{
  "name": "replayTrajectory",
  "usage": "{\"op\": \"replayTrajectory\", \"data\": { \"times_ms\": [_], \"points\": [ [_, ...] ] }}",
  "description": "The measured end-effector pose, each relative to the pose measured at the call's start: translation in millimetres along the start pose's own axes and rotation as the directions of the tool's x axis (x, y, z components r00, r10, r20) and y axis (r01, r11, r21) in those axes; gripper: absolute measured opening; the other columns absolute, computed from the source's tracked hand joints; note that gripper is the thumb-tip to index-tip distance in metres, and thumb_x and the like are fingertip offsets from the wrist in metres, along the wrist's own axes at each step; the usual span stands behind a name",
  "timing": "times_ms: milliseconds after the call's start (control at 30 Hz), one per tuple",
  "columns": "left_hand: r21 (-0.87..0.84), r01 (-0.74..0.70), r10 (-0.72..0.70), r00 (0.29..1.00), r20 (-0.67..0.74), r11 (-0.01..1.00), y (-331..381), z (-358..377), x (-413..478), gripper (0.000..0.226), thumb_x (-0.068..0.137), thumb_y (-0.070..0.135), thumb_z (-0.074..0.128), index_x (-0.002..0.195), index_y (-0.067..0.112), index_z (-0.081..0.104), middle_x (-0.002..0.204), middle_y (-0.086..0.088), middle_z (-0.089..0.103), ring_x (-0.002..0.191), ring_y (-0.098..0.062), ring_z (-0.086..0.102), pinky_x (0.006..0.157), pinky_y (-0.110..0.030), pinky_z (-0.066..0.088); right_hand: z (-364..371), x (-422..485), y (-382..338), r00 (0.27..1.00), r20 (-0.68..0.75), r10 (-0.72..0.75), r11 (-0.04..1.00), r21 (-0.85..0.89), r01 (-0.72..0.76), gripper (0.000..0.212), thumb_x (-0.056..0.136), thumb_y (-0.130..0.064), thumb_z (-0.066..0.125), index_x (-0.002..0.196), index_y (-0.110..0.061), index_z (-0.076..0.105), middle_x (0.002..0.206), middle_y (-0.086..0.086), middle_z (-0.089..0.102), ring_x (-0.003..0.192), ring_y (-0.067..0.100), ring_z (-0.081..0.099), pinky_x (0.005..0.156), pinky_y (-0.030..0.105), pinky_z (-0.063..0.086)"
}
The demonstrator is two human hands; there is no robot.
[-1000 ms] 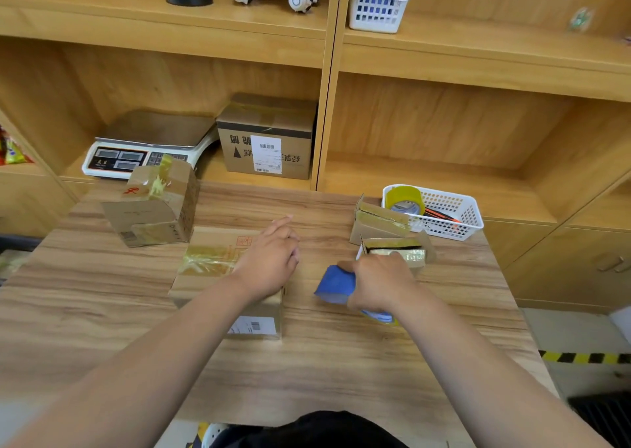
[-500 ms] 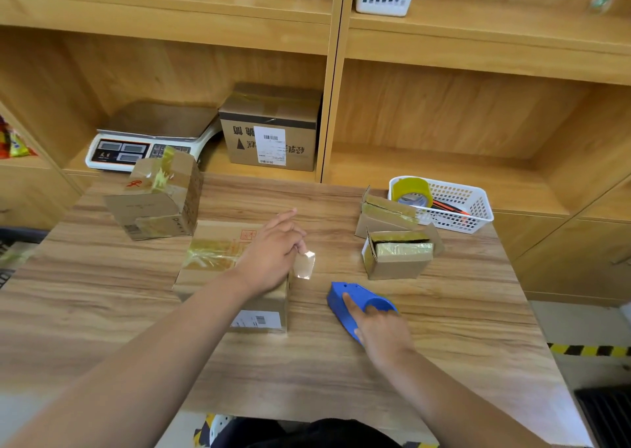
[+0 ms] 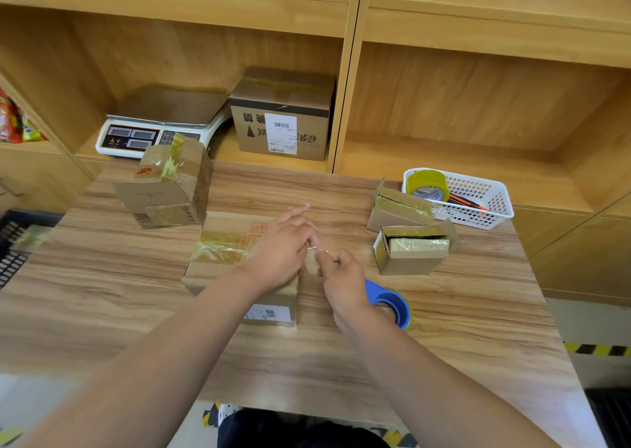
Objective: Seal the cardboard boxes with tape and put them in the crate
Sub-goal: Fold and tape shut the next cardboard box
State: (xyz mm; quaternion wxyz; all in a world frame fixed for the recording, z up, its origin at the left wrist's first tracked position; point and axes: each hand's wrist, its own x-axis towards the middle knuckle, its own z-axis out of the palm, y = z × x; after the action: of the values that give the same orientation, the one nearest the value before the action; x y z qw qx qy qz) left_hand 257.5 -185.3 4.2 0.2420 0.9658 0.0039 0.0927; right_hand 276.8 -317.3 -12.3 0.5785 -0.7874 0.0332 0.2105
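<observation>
Spotted blue plastic tape dispenser (image 3: 392, 302) lying on light wood-grain table (image 3: 461, 345), partly hidden behind right wrist. Logged right hand (image 3: 341, 277) just ahead of it, fingers curled, thumb and forefinger pinching loose clear tape end (image 3: 310, 262) at right edge of flat brown cardboard box (image 3: 222, 242). Found left hand (image 3: 280, 253) palm-down on that box's top, forefinger straight, other fingers bent toward same tape end; couldn't tell pinch from mere touch. Noted yellowish tape band across box top, white label on near side face. Further right, saw small brown carton (image 3: 413, 254) with flaps raised and yellowish tape on top, second small taped carton (image 3: 397, 207) just behind it. Beyond those, saw white plastic mesh basket (image 3: 495, 208) holding yellow tape roll (image 3: 426, 183). Far left on table, saw taller taped cardboard box (image 3: 170, 188), one flap sticking out. Off table's left edge, lower down, well apart from flat box, saw black slatted plastic crate (image 3: 13, 242). On shelf behind, saw white digital scale (image 3: 150, 133) beside large labelled cardboard carton (image 3: 283, 119).
</observation>
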Motion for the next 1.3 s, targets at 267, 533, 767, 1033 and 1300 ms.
{"op": "replayTrajectory", "data": {
  "times_ms": [267, 533, 767, 1033, 1300],
  "points": [
    [0.067, 0.014, -0.012, 1.0, -0.024, 0.998, 5, -13, -8, 0.046, 0.093, 0.002, 0.039, 0.137, 0.01, 0.044, 0.147, -0.006, 0.041, 0.144, -0.015, 0.015, 0.116, -0.024, 0.005, 16, 5, 8, 0.992, -0.123, -0.022, 0.996, -0.093, 0.01, 0.034, 0.087, -0.036, 0.062, 0.06, -0.021, 0.048, 0.054, -0.01, 0.051, 0.059, 0.014, 0.046, 0.098, 0.048, 0.038],
    [0.403, 0.151, -0.199, 0.977, 0.08, 0.903, -17, -13, -32, 0.066, 0.092, 0.048, -0.001, 0.151, 0.019, -0.003, 0.159, 0.004, -0.007, 0.137, -0.002, -0.023, 0.113, -0.029, -0.019, 34, 5, 18, 0.979, -0.175, -0.101, 0.976, -0.21, 0.063, 0.038, 0.092, -0.043, 0.053, 0.059, -0.025, 0.047, 0.063, -0.012, 0.052, 0.091, 0.018, 0.044, 0.09, 0.036, 0.031],
    [0.4, 0.161, -0.209, 0.974, 0.081, 0.902, -17, -13, -30, 0.063, 0.092, 0.048, -0.002, 0.149, 0.021, -0.008, 0.152, 0.01, -0.02, 0.135, -0.001, -0.027, 0.111, -0.029, -0.023, 38, 14, 21, 0.997, -0.064, -0.047, 0.932, -0.362, 0.02, 0.024, 0.092, -0.035, 0.05, 0.087, -0.012, 0.054, 0.094, 0.002, 0.053, 0.094, 0.024, 0.049, 0.079, 0.035, 0.042],
    [0.397, 0.155, -0.203, 0.976, 0.081, 0.905, -19, -12, -30, 0.063, 0.091, 0.049, -0.006, 0.148, 0.022, -0.011, 0.153, 0.009, -0.02, 0.135, -0.001, -0.028, 0.111, -0.03, -0.022, 30, -23, 19, 0.946, 0.213, -0.245, 0.97, 0.058, 0.238, 0.051, 0.103, -0.038, 0.027, 0.151, -0.025, 0.016, 0.149, -0.022, 0.017, 0.14, -0.006, 0.011, 0.117, 0.023, 0.009],
    [0.401, 0.145, -0.182, 0.982, 0.058, 0.905, -18, -12, -30, 0.063, 0.091, 0.049, -0.004, 0.147, 0.021, -0.011, 0.155, 0.008, -0.015, 0.136, -0.001, -0.025, 0.111, -0.03, -0.023, 21, -22, 27, 0.915, 0.38, -0.137, 0.988, -0.013, 0.154, 0.054, 0.101, -0.045, 0.022, 0.15, -0.023, 0.02, 0.154, -0.016, 0.019, 0.142, 0.0, 0.012, 0.115, 0.02, 0.009]
  ]
}}
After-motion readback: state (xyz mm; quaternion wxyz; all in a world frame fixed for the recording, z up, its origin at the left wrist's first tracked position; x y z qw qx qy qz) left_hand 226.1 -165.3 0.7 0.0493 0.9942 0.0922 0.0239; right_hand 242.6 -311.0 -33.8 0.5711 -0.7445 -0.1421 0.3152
